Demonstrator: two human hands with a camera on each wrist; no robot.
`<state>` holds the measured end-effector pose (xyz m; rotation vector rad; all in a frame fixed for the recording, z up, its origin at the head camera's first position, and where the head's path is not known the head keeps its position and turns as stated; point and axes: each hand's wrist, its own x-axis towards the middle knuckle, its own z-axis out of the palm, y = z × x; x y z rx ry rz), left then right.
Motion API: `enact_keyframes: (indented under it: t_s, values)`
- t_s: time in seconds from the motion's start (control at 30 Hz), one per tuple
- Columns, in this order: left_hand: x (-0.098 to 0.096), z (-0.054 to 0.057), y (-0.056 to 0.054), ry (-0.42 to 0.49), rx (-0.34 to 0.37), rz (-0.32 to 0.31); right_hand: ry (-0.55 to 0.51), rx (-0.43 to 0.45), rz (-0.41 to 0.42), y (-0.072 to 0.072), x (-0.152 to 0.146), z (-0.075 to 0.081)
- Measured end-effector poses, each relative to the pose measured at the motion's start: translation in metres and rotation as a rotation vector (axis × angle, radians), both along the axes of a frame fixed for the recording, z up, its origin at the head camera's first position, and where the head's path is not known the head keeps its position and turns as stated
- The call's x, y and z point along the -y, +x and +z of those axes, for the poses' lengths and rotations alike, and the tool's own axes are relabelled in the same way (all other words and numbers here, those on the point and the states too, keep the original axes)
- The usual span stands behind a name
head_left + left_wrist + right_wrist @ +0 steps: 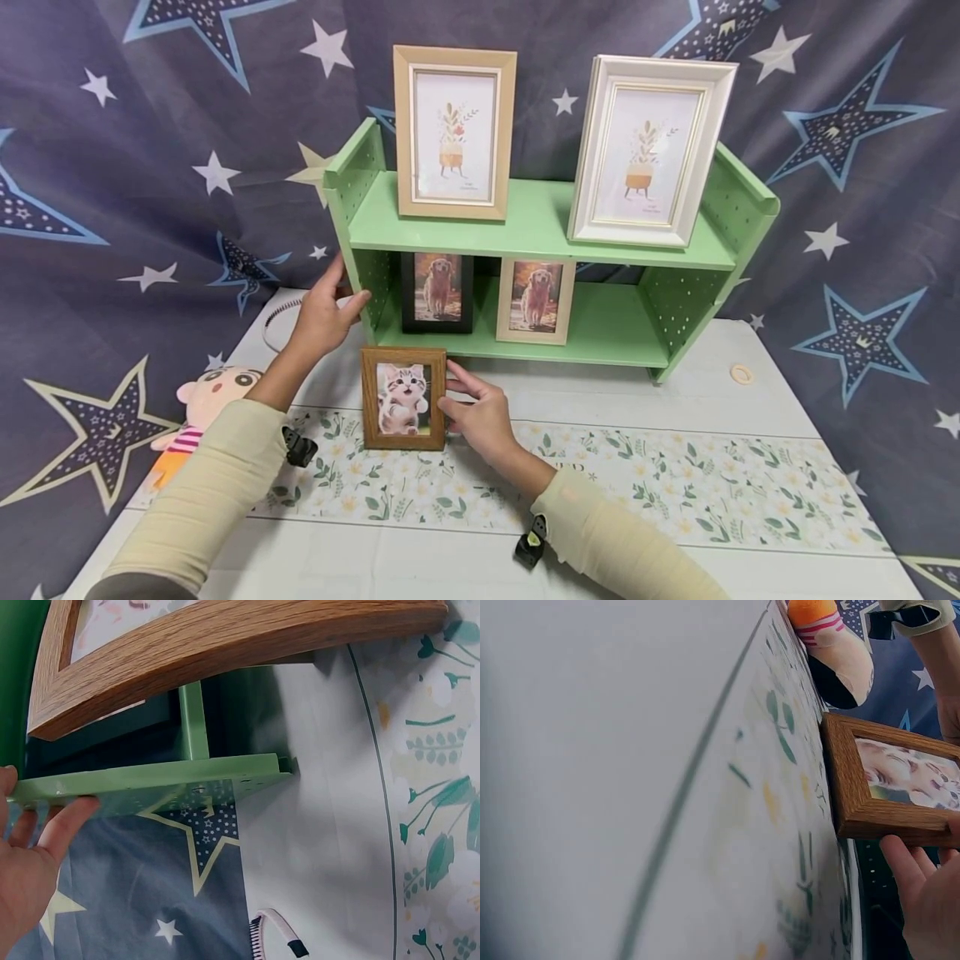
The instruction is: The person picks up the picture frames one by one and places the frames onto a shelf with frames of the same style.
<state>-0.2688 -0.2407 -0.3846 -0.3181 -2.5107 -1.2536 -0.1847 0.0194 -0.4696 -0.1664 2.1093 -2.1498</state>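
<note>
My right hand [483,421] holds a brown wooden picture frame [367,400] by its right side, thumb in front and fingers toward the back. A kitten picture [402,398] shows in it, and the frame stands upright just before the lower left of a green two-tier shelf [525,354]. With my left hand [324,315] I grip the shelf's left side panel, the thumb on its front edge. In the left wrist view the fingers [69,825] of that hand lie against the green edge. The right wrist view shows the brown frame [847,780] close to the table surface.
On the upper tier stand a tan frame [402,133] and a white frame [588,158]. A black frame [407,292] and a cream frame [505,300] stand below. A plush doll [217,387], a headband [279,315] and a small ring [742,373] lie about the table.
</note>
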Motion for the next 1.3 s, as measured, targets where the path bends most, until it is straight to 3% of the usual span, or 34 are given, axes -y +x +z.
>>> enact_keyframes:
  t_s: [0.2,0.33,1.13,1.3]
  values:
    - [0.0,0.0,0.0,0.003,0.003,-0.003,-0.006,0.0,-0.013,0.012,0.0,0.02]
    - [0.0,-0.001,-0.001,0.004,0.004,-0.005,-0.007,-0.006,-0.018,0.015,0.0,0.024]
    - [0.001,0.0,0.0,0.013,0.013,-0.013,0.022,-0.021,-0.004,0.014,0.0,0.021]
    - [0.001,0.0,0.0,0.002,0.009,-0.008,0.02,-0.01,-0.009,0.005,0.001,0.007]
